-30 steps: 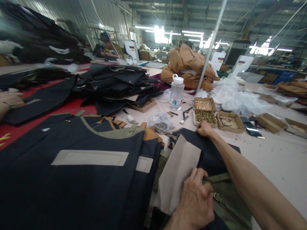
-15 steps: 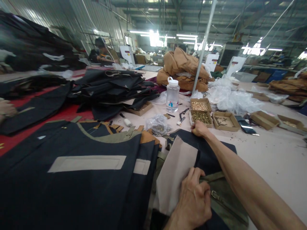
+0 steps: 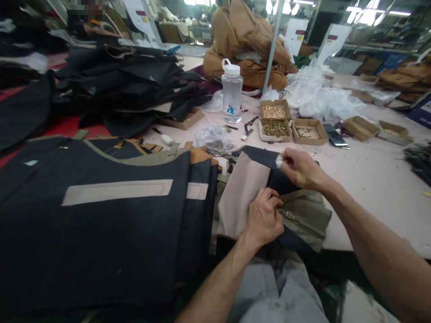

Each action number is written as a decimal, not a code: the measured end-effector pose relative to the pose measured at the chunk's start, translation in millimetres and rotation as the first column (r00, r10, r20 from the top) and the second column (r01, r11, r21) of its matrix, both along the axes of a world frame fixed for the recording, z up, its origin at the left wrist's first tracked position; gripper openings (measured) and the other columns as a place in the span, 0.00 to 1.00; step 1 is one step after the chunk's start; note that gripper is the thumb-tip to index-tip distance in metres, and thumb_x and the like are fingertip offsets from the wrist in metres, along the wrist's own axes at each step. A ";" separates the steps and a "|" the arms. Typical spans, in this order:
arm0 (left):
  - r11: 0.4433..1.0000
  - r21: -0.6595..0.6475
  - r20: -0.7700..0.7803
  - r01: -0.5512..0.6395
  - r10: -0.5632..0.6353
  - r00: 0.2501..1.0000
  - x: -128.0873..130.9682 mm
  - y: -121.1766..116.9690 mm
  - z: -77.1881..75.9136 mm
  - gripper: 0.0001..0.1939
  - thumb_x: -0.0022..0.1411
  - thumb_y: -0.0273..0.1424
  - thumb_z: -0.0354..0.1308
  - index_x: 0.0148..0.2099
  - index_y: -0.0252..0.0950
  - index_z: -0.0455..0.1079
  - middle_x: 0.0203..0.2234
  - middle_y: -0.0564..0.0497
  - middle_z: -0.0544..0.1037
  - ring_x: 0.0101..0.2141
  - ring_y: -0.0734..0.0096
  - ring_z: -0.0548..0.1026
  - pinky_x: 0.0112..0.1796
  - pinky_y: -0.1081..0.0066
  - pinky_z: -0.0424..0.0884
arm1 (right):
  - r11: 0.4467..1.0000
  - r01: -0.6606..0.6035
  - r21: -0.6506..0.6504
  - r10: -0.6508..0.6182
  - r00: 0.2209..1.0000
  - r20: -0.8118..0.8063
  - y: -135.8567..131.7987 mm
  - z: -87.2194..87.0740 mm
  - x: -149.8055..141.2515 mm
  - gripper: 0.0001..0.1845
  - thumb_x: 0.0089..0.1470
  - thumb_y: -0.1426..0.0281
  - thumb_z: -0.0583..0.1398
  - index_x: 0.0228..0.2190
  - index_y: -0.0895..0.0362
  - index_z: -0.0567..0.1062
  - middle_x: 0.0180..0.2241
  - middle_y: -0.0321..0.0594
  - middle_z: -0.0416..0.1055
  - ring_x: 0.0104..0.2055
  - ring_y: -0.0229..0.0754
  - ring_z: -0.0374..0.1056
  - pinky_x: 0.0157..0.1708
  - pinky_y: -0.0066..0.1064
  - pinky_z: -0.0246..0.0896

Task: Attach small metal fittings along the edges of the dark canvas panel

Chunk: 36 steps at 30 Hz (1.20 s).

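In front of me lies a folded dark navy cloth piece point(image 3: 257, 154) with a beige panel point(image 3: 244, 195) and an olive pocket point(image 3: 308, 211) bearing a small buckle. My left hand point(image 3: 266, 215) rests on it between panel and pocket, fingers curled and pinching the cloth. Above the far right part of the cloth is my right hand point(image 3: 299, 168), closed, with a small white piece point(image 3: 279, 160) at its fingertips; its exact kind is unclear. To the left, a stack of navy garments point(image 3: 111, 237) with olive neck edging and beige strips lies flat.
Small cardboard boxes of brass-coloured metal parts point(image 3: 275, 128) stand beyond, beside a phone point(image 3: 336, 136). A clear water bottle point(image 3: 232, 94), a plastic bag of metal parts point(image 3: 215, 139), and heaps of black cloth point(image 3: 128, 85) and brown cloth point(image 3: 245, 45) sit farther back.
My right hand has lifted back from beside the boxes, and a white piece now shows in its fingers. My left hand stays on the cloth. The view has tilted down.
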<state>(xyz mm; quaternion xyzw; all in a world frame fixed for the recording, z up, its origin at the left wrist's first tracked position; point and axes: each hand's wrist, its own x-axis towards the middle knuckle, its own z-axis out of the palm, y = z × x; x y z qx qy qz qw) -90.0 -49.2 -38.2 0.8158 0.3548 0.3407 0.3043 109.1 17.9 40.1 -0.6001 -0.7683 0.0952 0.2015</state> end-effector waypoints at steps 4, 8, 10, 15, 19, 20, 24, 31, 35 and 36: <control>1.000 -0.006 0.037 0.003 -0.003 0.999 0.0 -0.1 0.8 0.17 0.50 0.18 0.55 0.43 0.36 0.70 0.43 0.45 0.73 0.47 0.58 0.70 0.47 0.61 0.72 | 0.991 -0.064 -0.118 0.054 0.995 -0.087 -99.8 -27.9 7.6 0.02 0.61 0.71 0.54 0.35 0.54 0.68 0.28 0.36 0.69 0.29 0.41 0.63 0.31 0.32 0.52; 1.000 -0.001 0.050 -0.007 0.007 0.999 0.7 -0.4 1.8 0.18 0.49 0.19 0.55 0.42 0.37 0.70 0.43 0.45 0.73 0.47 0.58 0.71 0.48 0.61 0.72 | 0.990 -0.057 -0.128 0.055 0.998 -0.026 -129.6 -65.2 6.1 0.02 0.61 0.71 0.54 0.34 0.54 0.66 0.28 0.36 0.67 0.30 0.43 0.63 0.34 0.34 0.50; 1.000 0.001 0.048 -0.014 0.014 0.999 1.2 -0.8 1.3 0.18 0.48 0.18 0.54 0.42 0.37 0.70 0.43 0.45 0.73 0.47 0.58 0.71 0.48 0.61 0.72 | 0.989 -0.086 -0.124 0.085 0.996 -0.015 -126.6 -73.6 2.1 0.02 0.61 0.72 0.54 0.34 0.54 0.66 0.29 0.36 0.67 0.31 0.43 0.63 0.35 0.35 0.50; 1.000 0.010 0.052 -0.020 0.020 0.998 1.8 -2.3 0.5 0.18 0.48 0.18 0.54 0.43 0.37 0.70 0.45 0.45 0.73 0.49 0.58 0.71 0.49 0.61 0.72 | 0.987 -0.082 -0.141 0.076 0.996 -0.050 -115.8 -72.8 -3.7 0.04 0.60 0.72 0.54 0.32 0.54 0.67 0.29 0.36 0.67 0.30 0.42 0.63 0.34 0.33 0.51; 1.000 0.010 0.049 -0.013 0.013 0.999 2.0 -2.6 0.7 0.18 0.49 0.18 0.54 0.43 0.36 0.70 0.44 0.45 0.73 0.48 0.59 0.71 0.49 0.61 0.72 | 0.978 -0.074 -0.195 0.046 0.989 -0.143 -114.4 -65.7 -4.1 0.03 0.58 0.73 0.56 0.31 0.54 0.69 0.27 0.35 0.67 0.28 0.41 0.62 0.31 0.32 0.52; 1.000 0.008 0.044 -0.014 0.013 0.999 2.1 -2.6 0.6 0.18 0.49 0.18 0.54 0.43 0.36 0.70 0.44 0.45 0.73 0.48 0.58 0.71 0.49 0.61 0.72 | 0.973 -0.080 -0.216 0.044 0.985 -0.166 -114.3 -64.0 -4.3 0.04 0.57 0.73 0.56 0.31 0.54 0.70 0.26 0.35 0.67 0.27 0.40 0.62 0.30 0.31 0.52; 1.000 0.007 0.034 -0.012 0.011 0.999 2.2 -2.3 0.3 0.19 0.49 0.18 0.54 0.44 0.36 0.70 0.44 0.45 0.73 0.48 0.58 0.70 0.50 0.61 0.71 | 0.953 -0.048 -0.298 -0.026 0.970 -0.241 -112.6 -61.0 -5.3 0.04 0.53 0.73 0.57 0.29 0.55 0.72 0.24 0.34 0.66 0.25 0.39 0.60 0.25 0.30 0.51; 1.000 0.003 0.034 -0.015 0.015 0.999 2.5 -2.2 0.4 0.18 0.50 0.18 0.53 0.43 0.36 0.70 0.44 0.44 0.73 0.48 0.58 0.71 0.48 0.61 0.72 | 0.886 -0.018 -0.462 -0.115 0.960 -0.257 -93.1 -57.3 -2.7 0.06 0.44 0.73 0.58 0.25 0.56 0.75 0.21 0.34 0.68 0.23 0.38 0.61 0.22 0.28 0.49; 1.000 0.000 0.042 -0.015 0.015 0.999 2.4 -2.4 0.7 0.18 0.50 0.18 0.53 0.44 0.36 0.70 0.44 0.44 0.73 0.48 0.58 0.71 0.49 0.61 0.71 | 0.818 -0.032 -0.574 -0.163 0.944 -0.286 -78.0 -52.1 0.4 0.05 0.39 0.73 0.58 0.23 0.58 0.75 0.20 0.33 0.69 0.22 0.36 0.61 0.22 0.26 0.51; 1.000 -0.003 0.046 -0.016 0.016 0.999 2.2 -2.3 0.7 0.18 0.50 0.18 0.54 0.44 0.36 0.69 0.44 0.44 0.73 0.48 0.58 0.71 0.49 0.61 0.71 | 0.801 -0.038 -0.597 -0.172 0.941 -0.291 -75.2 -51.0 1.1 0.06 0.39 0.73 0.58 0.23 0.58 0.75 0.20 0.33 0.69 0.22 0.36 0.61 0.22 0.25 0.51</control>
